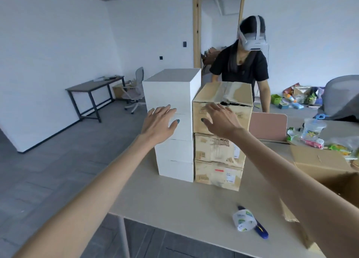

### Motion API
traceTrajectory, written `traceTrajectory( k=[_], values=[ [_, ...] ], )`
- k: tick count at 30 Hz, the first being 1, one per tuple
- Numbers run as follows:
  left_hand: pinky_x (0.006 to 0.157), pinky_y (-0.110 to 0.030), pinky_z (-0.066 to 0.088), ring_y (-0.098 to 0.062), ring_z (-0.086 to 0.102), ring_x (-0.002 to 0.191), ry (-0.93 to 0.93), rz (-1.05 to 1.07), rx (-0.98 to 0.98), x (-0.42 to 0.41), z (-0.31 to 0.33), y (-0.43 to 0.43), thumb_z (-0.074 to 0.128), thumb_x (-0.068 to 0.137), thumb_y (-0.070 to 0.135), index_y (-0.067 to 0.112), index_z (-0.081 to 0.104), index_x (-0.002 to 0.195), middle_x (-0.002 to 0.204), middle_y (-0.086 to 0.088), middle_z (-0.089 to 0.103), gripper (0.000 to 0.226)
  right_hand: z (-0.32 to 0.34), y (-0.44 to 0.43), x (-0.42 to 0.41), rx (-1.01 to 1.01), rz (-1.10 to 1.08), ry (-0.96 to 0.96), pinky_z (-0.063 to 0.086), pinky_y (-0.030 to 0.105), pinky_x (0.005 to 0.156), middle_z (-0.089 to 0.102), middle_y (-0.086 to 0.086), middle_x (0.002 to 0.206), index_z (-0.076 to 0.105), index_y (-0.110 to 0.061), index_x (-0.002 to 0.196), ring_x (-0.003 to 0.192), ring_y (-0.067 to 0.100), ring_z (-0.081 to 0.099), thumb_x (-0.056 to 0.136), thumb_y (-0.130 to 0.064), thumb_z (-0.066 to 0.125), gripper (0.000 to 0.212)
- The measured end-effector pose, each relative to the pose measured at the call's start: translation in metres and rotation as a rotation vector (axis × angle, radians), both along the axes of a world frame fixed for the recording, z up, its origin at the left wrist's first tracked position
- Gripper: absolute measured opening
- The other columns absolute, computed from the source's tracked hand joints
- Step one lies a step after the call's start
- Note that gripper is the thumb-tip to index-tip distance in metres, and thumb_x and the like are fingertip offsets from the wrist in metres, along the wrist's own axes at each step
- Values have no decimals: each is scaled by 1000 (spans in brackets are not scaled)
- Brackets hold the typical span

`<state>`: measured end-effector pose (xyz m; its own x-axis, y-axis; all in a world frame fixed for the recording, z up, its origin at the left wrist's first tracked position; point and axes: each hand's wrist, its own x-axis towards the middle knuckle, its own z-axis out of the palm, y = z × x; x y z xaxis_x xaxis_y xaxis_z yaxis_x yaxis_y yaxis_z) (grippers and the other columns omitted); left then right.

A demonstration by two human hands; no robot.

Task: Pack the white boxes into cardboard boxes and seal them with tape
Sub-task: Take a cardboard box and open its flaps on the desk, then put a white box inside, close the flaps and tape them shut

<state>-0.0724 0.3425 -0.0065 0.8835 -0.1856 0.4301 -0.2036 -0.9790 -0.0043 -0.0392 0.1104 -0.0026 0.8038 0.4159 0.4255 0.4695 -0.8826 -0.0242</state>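
A tall stack of several white boxes (171, 90) stands on the beige table (174, 203). Right beside it is a stack of three worn cardboard boxes (219, 151). My left hand (159, 123) is stretched out with straight fingers in front of the white stack, about halfway up. My right hand (219, 119) reaches with spread fingers to the front of the top cardboard box (240, 119). Neither hand holds anything. An open cardboard box (322, 166) stands at the right edge, partly hidden by my right arm.
A blue tape dispenser (261, 230) with a crumpled white wrapper (243, 220) lies near the table's front. Packets and a plastic container (312, 127) clutter the far right. A person wearing a headset (240, 67) stands behind the boxes. A desk and chair (134, 90) stand at the left wall.
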Motion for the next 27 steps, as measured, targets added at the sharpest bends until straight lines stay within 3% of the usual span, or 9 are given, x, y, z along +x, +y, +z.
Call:
traceTrajectory(
  k=[10,14,16,19,21,23,25,27],
  values=[
    [113,-41,29,-23,34,141,-170,-24,-113,132,70,62,38,103,40,17,45,144,154,-2,39,47,71,59,117,109,-149,-92,40,40,95,53,9,134,42,-9,138,124,28,48,103,-40,37,47],
    [103,-45,35,-31,43,132,-98,122,-197,177,81,85,36,101,47,14,41,142,147,-10,45,53,75,69,159,327,-218,81,39,37,73,58,13,123,33,-9,141,111,34,57,101,-50,35,58],
    [100,-46,39,-34,46,130,-2,192,-280,193,83,95,35,99,57,15,36,144,148,-11,44,62,74,76,179,473,-239,251,45,39,74,61,14,117,31,-9,141,103,35,60,97,-57,39,66],
    [98,-42,42,-31,50,127,225,226,-536,216,77,111,42,91,70,19,34,145,145,-9,48,75,66,88,201,873,-173,579,51,44,90,63,9,117,37,-6,136,105,29,61,80,-60,61,81],
    [96,-41,46,-26,57,119,300,172,-849,225,71,118,55,77,74,23,43,138,136,-5,56,80,57,95,212,1134,-99,700,54,39,88,68,8,116,54,-8,127,100,23,66,74,-52,69,71],
    [84,-34,49,-18,63,108,295,104,-1084,230,68,122,68,75,59,23,55,127,123,1,64,65,53,100,216,1309,-32,744,54,29,71,69,9,114,59,-9,121,92,18,67,81,-33,73,48],
    [71,-29,49,-15,68,97,326,12,-1237,234,66,123,73,82,37,22,63,118,111,2,71,40,49,103,215,1441,29,794,53,23,59,68,11,118,55,-11,126,92,17,69,71,-30,77,62],
    [67,-27,49,-19,70,96,370,-80,-1381,235,66,122,72,85,22,20,64,117,109,-1,73,33,46,110,213,1522,51,818,57,28,61,66,11,122,51,-15,129,99,22,69,62,-30,76,73]
  ],
)
